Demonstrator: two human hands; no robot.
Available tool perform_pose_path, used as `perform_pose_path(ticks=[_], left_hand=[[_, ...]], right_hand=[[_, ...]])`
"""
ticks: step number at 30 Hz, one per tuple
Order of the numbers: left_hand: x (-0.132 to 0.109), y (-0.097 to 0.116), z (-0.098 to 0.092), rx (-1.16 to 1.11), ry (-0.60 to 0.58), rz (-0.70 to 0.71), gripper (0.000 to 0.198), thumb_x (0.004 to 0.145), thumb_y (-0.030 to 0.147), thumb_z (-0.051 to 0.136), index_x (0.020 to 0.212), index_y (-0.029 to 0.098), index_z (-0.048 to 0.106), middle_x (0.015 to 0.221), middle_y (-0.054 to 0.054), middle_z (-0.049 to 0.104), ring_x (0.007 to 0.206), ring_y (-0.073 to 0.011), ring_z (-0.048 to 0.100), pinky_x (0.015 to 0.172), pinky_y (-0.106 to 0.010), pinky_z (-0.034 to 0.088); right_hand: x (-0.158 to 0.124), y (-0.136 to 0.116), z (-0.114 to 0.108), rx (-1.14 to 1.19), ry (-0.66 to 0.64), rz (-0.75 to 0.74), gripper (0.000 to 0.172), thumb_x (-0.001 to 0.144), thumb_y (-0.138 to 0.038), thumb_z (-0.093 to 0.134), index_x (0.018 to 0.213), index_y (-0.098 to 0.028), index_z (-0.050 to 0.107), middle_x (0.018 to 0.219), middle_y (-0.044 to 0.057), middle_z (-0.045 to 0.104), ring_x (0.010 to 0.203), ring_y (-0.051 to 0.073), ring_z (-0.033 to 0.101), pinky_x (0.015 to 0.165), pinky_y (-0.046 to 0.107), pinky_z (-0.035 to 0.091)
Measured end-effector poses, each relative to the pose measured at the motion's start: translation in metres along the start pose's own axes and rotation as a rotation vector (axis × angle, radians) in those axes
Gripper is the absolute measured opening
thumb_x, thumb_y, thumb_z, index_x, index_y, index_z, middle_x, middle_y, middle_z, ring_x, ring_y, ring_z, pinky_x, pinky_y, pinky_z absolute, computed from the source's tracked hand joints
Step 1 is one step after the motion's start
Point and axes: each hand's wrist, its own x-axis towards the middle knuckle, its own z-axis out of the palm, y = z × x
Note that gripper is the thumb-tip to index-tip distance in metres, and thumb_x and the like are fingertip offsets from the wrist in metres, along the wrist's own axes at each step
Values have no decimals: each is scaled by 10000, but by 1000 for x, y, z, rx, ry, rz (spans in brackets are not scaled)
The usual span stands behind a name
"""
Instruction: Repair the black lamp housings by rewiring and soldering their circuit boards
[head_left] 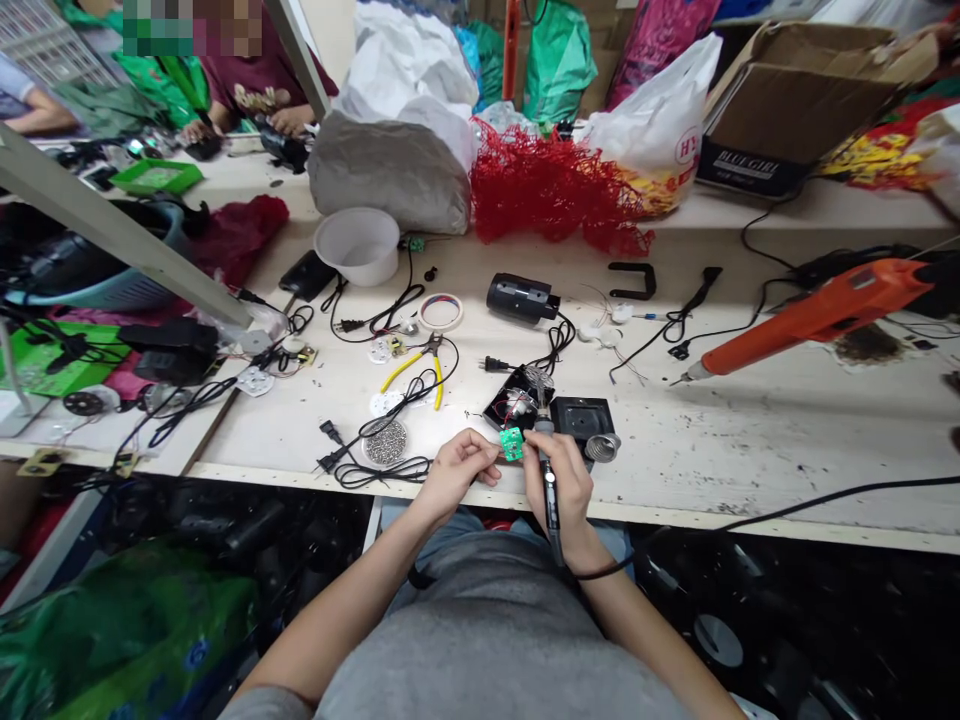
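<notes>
A small green circuit board point(511, 444) is between my two hands at the front edge of the bench. My left hand point(463, 472) is closed in a pinch at the board's left side, where thin wires seem to run. My right hand point(559, 482) is wrapped round a soldering iron point(551, 498), its dark cable trailing right, and its fingertips reach the board's right side. Just behind the board lies an open black housing point(504, 398) with wires and a small motor inside. A black soldering iron stand point(581, 418) with a metal coil is right of it.
Yellow-handled pliers point(438, 385), a dish of screws point(385, 441), black cords and a tape roll point(441, 312) lie left. A black cylindrical housing point(521, 298) is behind. An orange electric screwdriver point(810, 318) hangs at right. Across the bench, a person's hands point(291, 121) work.
</notes>
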Motion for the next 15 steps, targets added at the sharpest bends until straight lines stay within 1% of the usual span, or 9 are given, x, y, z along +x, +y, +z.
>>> perform_pose_path(ticks=[3,6,9,15], left_hand=[[0,0,0,21,-4,1,478,578,533,879,731,161,622,561,33,592,486,-85,537,515,-207,450],[0,0,0,46,14,5,476,566,528,886,724,158,632,579,32,597,484,-71,506,506,-199,421],[-1,0,1,70,27,7,485,542,533,895,707,156,640,592,30,604,485,-63,494,500,-195,408],[-1,2,2,104,26,25,502,547,569,882,717,164,639,606,30,605,488,-70,505,499,-201,420]], right_hand=[[0,1,-1,6,-3,0,284,911,-47,567,1141,-201,631,903,50,630,788,149,645,695,277,568],[0,2,-2,-6,-5,-1,278,919,-60,566,1148,-205,628,897,49,627,787,151,650,696,282,575],[-1,2,-2,-23,3,-5,277,923,-69,572,1155,-212,623,886,45,619,780,153,648,691,286,580],[-2,3,-3,-24,-6,-21,294,918,-65,569,1169,-209,623,881,44,619,768,153,640,686,287,573]])
